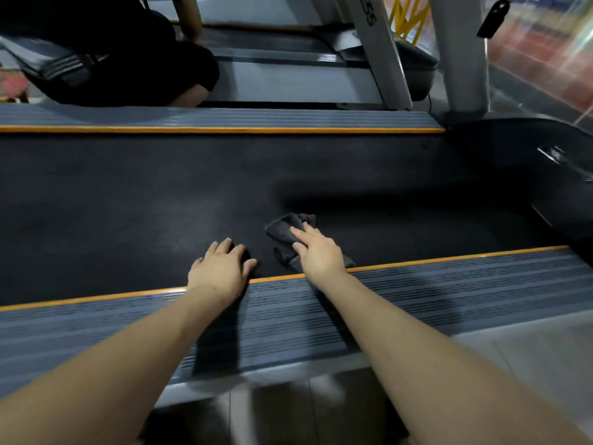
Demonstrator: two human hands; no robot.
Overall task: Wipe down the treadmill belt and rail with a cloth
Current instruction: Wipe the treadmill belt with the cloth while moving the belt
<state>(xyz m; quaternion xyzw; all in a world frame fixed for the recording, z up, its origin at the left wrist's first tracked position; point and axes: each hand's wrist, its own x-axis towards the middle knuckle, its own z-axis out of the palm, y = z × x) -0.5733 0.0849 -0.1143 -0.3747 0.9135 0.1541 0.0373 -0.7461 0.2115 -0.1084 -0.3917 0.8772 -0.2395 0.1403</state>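
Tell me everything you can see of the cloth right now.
The cloth is dark grey, soft and crumpled, like a small towel. It lies bunched on the black treadmill belt, close to the near orange-edged rail. The right hand presses on it with straight fingers, covering its middle. The left hand rests apart from it on the belt.

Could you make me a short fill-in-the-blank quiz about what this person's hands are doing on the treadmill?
1. The right hand presses a dark ____ onto the belt.
2. The left hand rests on the belt holding ____.
3. The thin strip edging the near rail is coloured ____.
4. Beyond the far rail, another person ____.

Missing words: cloth; nothing; orange; crouches
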